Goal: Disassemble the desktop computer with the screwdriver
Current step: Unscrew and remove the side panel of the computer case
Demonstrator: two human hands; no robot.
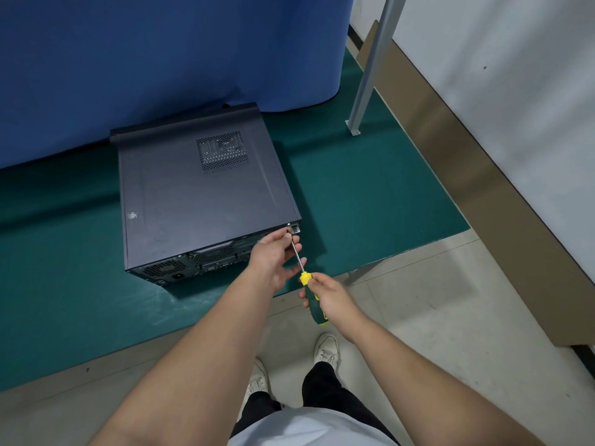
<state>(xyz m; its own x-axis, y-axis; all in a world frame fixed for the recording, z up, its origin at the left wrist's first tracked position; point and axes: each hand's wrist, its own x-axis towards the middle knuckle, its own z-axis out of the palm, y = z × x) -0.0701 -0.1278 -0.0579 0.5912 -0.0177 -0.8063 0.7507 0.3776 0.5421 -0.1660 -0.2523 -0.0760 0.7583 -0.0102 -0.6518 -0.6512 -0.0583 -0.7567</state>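
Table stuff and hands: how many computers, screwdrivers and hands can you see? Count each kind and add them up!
Computers: 1, the dark desktop computer lying flat on the green table.
Screwdrivers: 1, the yellow and green screwdriver, its tip at the case's rear corner.
Hands: 2, the left hand by the shaft and the right hand gripping the handle.
Total: 4

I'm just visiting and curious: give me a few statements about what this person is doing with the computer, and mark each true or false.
1. The right hand grips the screwdriver by its green and yellow handle. True.
2. The screwdriver's tip meets the computer case at its near right corner. True.
3. The case lies on a bare wooden floor. False: it lies on a green mat.
4. The left hand rests flat on top of the case. False: its fingers steady the shaft near the tip.
5. The side panel has been taken off. False: it is on the case.
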